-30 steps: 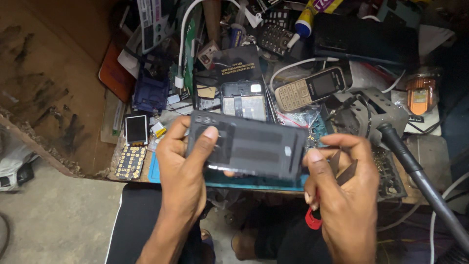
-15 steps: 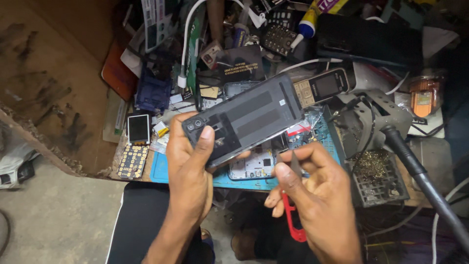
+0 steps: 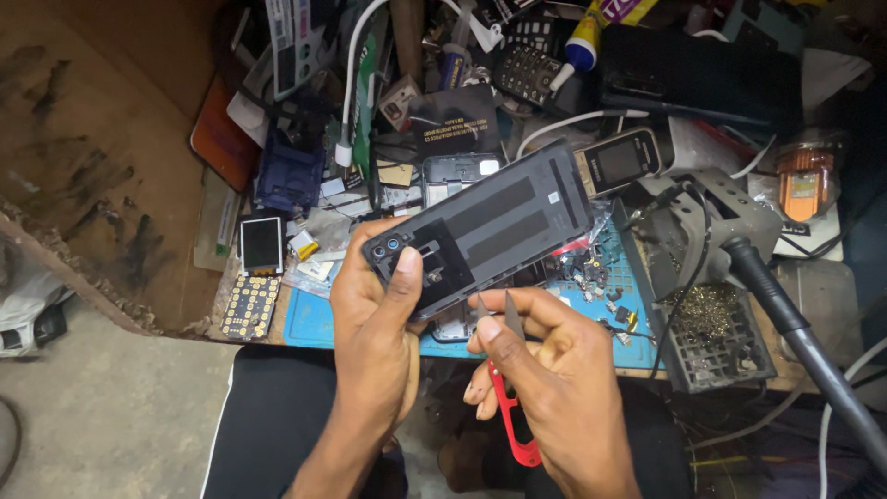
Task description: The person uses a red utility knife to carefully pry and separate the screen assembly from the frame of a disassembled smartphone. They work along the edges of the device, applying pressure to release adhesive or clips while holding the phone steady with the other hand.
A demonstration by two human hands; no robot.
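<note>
Fingers (image 3: pixel 407 277) of the left hand (image 3: pixel 374 328) are clamped on the low end of a dark phone back cover (image 3: pixel 485 226), thumb pressed on its inner face beside the camera holes. The cover tilts up and away, its far end high over the cluttered surface (image 3: pixel 305 323). The right hand (image 3: pixel 545 370) sits just below the cover, its grip closed on red-handled tweezers (image 3: pixel 504 370), whose two metal tips point up and almost touch the cover's lower edge.

Half a second ago the cover was held a bit higher and the right hand hung lower; now the tweezers have come up close to the cover.

Under the cover lies a blue mat (image 3: pixel 610 268) with tiny parts on it. Just beyond the cover's far end is a small grey keypad phone (image 3: pixel 619 162). To the right of the cover stands a grey holder with a black-handled tool (image 3: pixel 785 305) and a box of brass wool (image 3: pixel 711 333). To the left of the cover are a little screen (image 3: pixel 261 245) and a keypad board (image 3: pixel 248 305). A white cable (image 3: pixel 356 74) runs behind.
</note>
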